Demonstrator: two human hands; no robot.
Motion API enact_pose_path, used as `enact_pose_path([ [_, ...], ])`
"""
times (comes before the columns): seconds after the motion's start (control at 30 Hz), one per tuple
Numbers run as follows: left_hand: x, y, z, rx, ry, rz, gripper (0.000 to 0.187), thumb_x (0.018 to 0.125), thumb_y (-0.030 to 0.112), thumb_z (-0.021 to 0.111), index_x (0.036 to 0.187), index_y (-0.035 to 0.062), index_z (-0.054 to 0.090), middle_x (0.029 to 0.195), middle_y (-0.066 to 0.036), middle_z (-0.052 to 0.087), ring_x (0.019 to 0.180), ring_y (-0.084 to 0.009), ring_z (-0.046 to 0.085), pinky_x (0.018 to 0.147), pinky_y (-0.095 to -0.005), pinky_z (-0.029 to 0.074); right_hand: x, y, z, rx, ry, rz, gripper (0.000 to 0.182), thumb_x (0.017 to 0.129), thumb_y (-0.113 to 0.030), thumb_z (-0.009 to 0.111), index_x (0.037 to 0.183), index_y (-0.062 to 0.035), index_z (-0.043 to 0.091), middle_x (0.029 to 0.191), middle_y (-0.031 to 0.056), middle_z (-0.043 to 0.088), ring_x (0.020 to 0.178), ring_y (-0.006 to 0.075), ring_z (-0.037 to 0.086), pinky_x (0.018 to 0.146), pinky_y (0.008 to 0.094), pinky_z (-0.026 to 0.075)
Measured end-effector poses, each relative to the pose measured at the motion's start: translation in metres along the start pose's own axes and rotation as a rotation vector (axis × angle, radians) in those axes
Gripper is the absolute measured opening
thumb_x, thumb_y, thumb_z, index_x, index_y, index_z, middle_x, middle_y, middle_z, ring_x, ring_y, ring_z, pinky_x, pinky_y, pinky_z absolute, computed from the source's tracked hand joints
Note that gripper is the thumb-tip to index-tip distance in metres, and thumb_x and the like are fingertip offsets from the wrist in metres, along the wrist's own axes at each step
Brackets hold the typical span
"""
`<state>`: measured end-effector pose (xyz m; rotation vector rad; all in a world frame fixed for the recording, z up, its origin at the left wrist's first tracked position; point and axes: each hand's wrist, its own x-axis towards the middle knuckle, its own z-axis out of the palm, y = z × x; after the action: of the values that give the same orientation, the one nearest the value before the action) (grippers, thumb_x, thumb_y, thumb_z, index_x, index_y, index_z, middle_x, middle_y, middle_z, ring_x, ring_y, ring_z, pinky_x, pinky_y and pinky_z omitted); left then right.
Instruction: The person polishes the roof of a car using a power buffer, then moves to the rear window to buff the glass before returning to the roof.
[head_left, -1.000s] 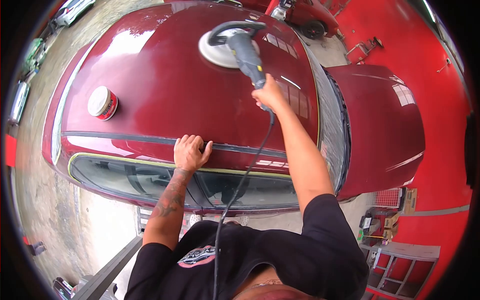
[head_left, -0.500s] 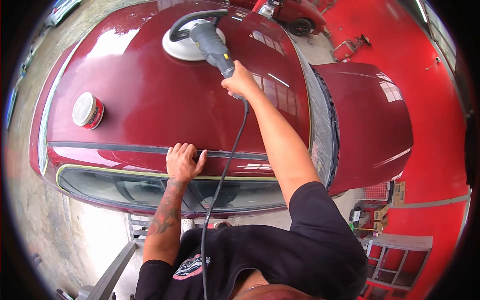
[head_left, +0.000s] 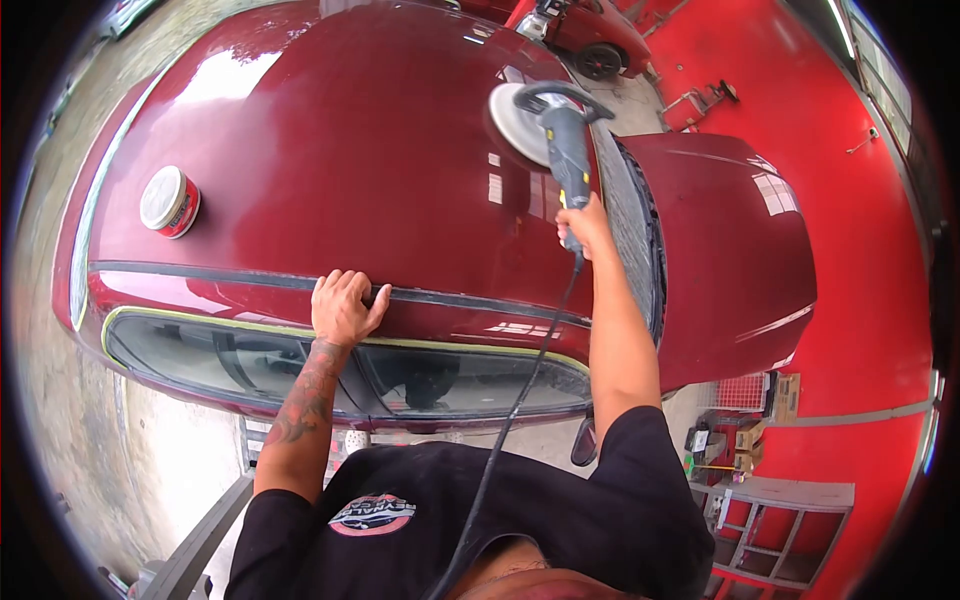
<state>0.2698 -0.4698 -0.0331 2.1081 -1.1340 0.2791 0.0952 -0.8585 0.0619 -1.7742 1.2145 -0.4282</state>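
My right hand (head_left: 587,228) is wrapped round the rear of a grey and black car polisher (head_left: 567,150). The polisher's white round pad (head_left: 515,125) meets the dark red car roof (head_left: 380,150) near the windshield edge, and its loop handle is at the far end. From its rear the black cord (head_left: 515,405) runs down across the side window and my shirt. My left hand (head_left: 342,304) rests on the black roof trim strip at the near edge, fingers bent over it and thumb apart, holding nothing. A red and white tub (head_left: 170,203) with a pale lid stands on the roof at left.
Masking tape edges the side window (head_left: 470,378), and the windshield (head_left: 632,240) looks covered with sheeting. The hood (head_left: 725,240) lies to the right. A metal frame rack (head_left: 775,525) and boxes stand lower right. Another red car (head_left: 585,40) is behind.
My right hand has swung the polisher rightward and a little nearer, from mid-roof to the windshield side. The cord followed. My left hand stays on the trim; the view has shifted slightly.
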Motion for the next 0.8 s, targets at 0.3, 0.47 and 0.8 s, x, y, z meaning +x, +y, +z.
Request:
enact_pose_path([
  [0.3, -0.001, -0.002, 0.001, 0.007, 0.026, 0.016, 0.042, 0.086, 0.034, 0.078, 0.065, 0.0131, 0.048, 0.064, -0.003, 0.051, 0.068, -0.0259, 0.055, 0.067, -0.0406, 0.043, -0.063, 0.048, -0.038, 0.087, 0.086, 0.111, 0.045, 0.076, 0.008, 0.067, 0.114, -0.0048, 0.045, 0.070, 0.0090, 0.059, 0.049, 0.0190, 0.060, 0.042, 0.0377, 0.053],
  [0.47, -0.002, -0.001, 0.002, 0.025, -0.002, -0.001, 0.041, 0.087, 0.038, 0.077, 0.065, 0.0145, 0.051, 0.064, -0.002, 0.054, 0.070, -0.0247, 0.058, 0.069, -0.0403, 0.044, -0.102, 0.039, -0.027, 0.057, 0.078, 0.123, 0.046, 0.077, 0.008, 0.067, 0.116, -0.0044, 0.046, 0.072, 0.0097, 0.061, 0.051, 0.0190, 0.062, 0.043, 0.0370, 0.054],
  [0.8, -0.006, -0.013, -0.008, -0.092, -0.002, -0.033, 0.036, 0.083, 0.045, 0.079, 0.077, 0.0149, 0.058, 0.071, -0.003, 0.062, 0.075, -0.0277, 0.062, 0.073, -0.0438, 0.046, -0.097, -0.051, 0.104, -0.210, -0.105, -0.078, 0.053, 0.075, -0.005, 0.071, 0.123, -0.0029, 0.050, 0.081, 0.0147, 0.070, 0.057, 0.0235, 0.070, 0.053, 0.0383, 0.058],
])
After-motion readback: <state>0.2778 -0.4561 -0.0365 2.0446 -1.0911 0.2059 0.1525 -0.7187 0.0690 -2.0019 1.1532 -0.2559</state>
